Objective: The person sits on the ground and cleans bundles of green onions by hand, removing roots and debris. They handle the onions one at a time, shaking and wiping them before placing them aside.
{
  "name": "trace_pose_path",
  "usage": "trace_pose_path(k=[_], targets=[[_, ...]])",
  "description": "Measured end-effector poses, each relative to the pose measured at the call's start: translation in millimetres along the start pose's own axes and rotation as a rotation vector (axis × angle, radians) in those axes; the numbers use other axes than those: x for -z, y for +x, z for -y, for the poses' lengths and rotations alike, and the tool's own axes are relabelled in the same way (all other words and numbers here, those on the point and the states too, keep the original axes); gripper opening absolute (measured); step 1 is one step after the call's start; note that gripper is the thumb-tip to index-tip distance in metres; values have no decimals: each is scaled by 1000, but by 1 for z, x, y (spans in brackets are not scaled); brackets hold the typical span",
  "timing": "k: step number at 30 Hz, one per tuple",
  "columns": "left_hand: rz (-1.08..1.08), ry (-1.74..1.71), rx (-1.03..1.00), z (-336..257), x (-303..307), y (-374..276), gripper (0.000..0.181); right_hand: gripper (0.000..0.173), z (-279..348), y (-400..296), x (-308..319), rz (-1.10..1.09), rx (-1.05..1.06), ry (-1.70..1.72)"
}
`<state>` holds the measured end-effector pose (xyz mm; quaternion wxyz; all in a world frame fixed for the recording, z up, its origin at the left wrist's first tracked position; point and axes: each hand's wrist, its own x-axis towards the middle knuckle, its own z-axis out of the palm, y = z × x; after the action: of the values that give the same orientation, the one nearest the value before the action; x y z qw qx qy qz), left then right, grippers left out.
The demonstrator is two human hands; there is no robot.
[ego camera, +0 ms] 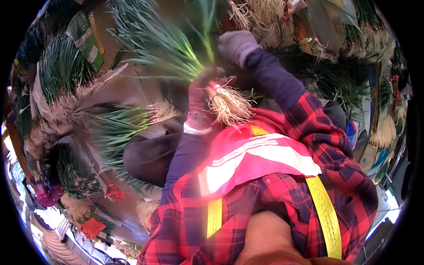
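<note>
My left hand (200, 99), in a dark pinkish glove, grips a bunch of spring onions (179, 54) near its base. The green leaves fan up and to the left, and the pale roots (230, 102) hang out on the right above the red apron. Just right of the leaves is my right hand (239, 46), in a greyish purple glove, blurred by motion; whether its fingers hold anything cannot be told. A second bunch of spring onions (135, 117) lies on the left beside my knee, roots pointing right.
Bundles of spring onions (64, 63) lie at the left. More rooted bundles (265, 16) are piled beyond my right hand and along the right side. Red ties (115, 193) lie on the brown floor covering at lower left. A person in purplish-pink clothing (48, 195) is at the far left edge.
</note>
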<state>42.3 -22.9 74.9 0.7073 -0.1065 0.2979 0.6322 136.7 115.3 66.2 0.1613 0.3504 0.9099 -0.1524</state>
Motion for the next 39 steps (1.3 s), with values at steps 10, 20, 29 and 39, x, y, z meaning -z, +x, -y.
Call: trace_pose_path(k=[10, 20, 29, 39], targets=[[62, 9, -74, 3, -7, -12, 23, 24, -1, -25, -21, 264, 53, 1731], [190, -124, 14, 5, 1, -11, 28, 16, 20, -25, -8, 244, -10, 2317], [251, -218, 58, 3, 3, -8, 23, 40, 12, -6, -12, -93, 69, 2243], [267, -263, -15, 3, 5, -5, 24, 13, 40, -1, -12, 23, -181, 1807]])
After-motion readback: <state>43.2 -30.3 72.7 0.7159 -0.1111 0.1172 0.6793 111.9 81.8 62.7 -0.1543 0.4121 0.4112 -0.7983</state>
